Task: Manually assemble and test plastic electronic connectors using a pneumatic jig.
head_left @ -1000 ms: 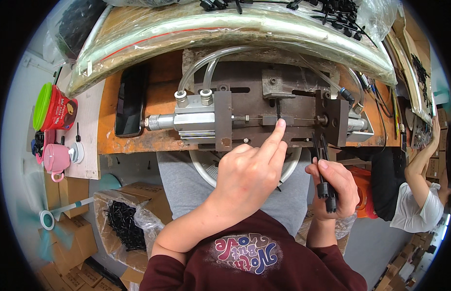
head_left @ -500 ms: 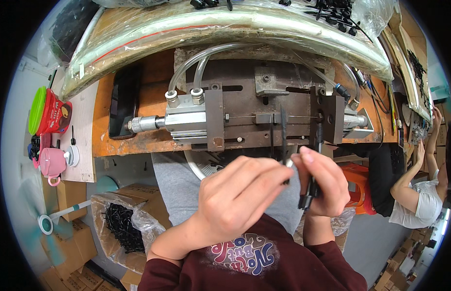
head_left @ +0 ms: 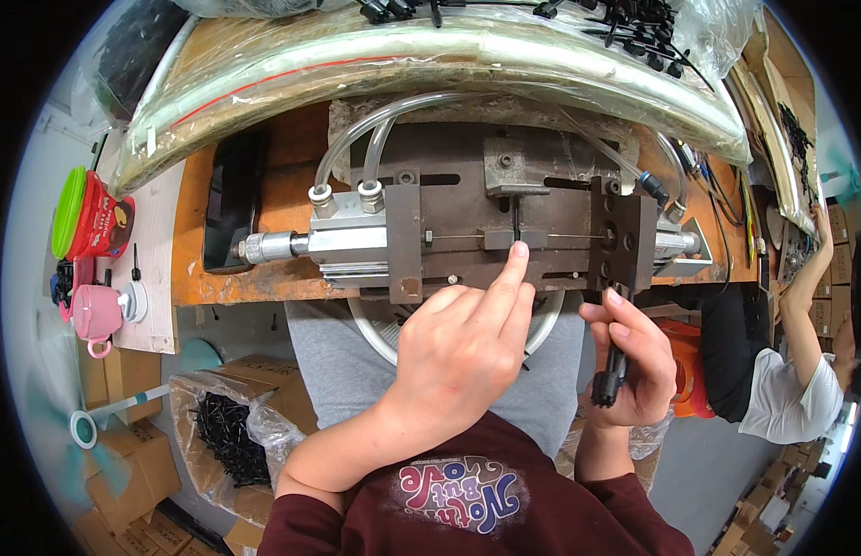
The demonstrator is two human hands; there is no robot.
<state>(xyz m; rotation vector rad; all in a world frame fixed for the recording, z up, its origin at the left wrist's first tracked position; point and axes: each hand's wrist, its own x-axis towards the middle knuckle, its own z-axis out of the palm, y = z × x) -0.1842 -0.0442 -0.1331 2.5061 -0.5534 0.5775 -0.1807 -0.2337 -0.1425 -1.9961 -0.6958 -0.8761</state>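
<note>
Moved left hand (head_left: pixel 463 347) forward from beside right hand: now loosely curled, index fingertip pressed on thin black piece (head_left: pixel 515 221) upright in centre slot of metal fixture (head_left: pixel 505 218), gripping nothing. Looks like seating step. Right hand (head_left: pixel 634 361) closed round one black cable tie (head_left: pixel 614 369), below fixture's right block. Two clear hoses (head_left: pixel 379 130), one pneumatic cylinder (head_left: pixel 342 243).

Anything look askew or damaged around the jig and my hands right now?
Nothing stands out. The left hand points a fingertip at the slot of the metal jig; the right hand holds a black part. Hoses sit plugged in.
</note>
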